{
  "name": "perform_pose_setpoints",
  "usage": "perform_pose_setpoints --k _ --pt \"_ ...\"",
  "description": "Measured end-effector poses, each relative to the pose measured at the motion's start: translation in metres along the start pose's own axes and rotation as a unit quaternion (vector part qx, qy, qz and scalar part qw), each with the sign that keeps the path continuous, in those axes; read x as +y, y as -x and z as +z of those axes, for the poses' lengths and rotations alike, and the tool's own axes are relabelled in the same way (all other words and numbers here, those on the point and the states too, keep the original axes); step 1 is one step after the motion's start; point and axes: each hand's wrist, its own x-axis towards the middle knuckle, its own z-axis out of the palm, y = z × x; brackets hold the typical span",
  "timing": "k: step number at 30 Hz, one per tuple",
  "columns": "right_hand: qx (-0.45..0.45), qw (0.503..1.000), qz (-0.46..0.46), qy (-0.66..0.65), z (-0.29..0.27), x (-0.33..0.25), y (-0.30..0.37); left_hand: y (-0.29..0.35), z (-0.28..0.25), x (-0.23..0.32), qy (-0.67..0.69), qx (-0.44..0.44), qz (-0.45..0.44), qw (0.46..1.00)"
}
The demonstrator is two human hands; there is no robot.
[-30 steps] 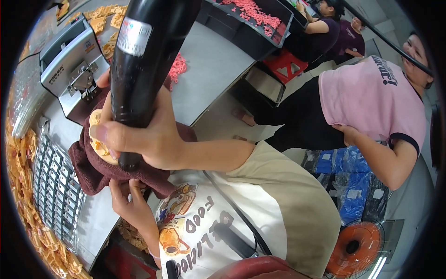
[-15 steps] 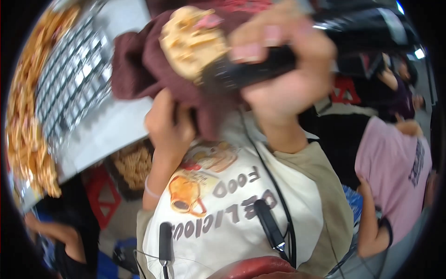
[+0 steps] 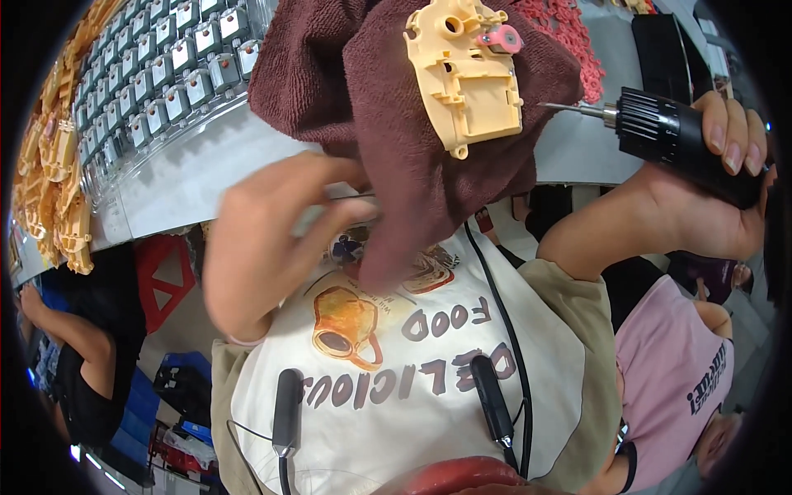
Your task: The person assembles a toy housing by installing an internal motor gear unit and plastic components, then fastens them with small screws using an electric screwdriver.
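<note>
My right hand (image 3: 730, 157), at the right, is wrapped round a black electric screwdriver (image 3: 660, 124). Its thin metal bit points left, at the lower right side of a cream-yellow plastic housing (image 3: 478, 103). I cannot tell whether the bit touches anything. That housing rests on a bunched maroon towel (image 3: 404, 190) and has a round pink piece (image 3: 501, 39) near its upper right. Blurred by motion, my left hand (image 3: 276, 235) is at the towel's left edge, thumb and forefinger curved toward each other; their tips are partly hidden. Something greyish shows between them, too unclear to name.
Rows of small silvery motors (image 3: 169, 78) stand in a clear plastic tray on the pale table (image 3: 186, 186). Yellow plastic parts (image 3: 58, 157) pile up at the far left. Pink crocheted fabric (image 3: 569, 41) lies beyond the towel. Co-workers sit at both sides.
The screwdriver has swung away to the right, off the housing, with my right hand still round it. The housing sits farther right in view. My left hand is at the towel's left edge.
</note>
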Motion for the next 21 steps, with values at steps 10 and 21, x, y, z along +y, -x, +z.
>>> perform_pose_setpoints --k 10,21 --pt "-0.021 0.999 0.022 0.012 -0.011 0.024 -0.017 -0.072 0.019 0.039 -0.021 0.155 0.145 0.977" --pt "-0.019 0.997 0.037 0.057 -0.023 0.039 -0.027 -0.09 0.027 0.022 -0.003 0.131 0.132 0.983"
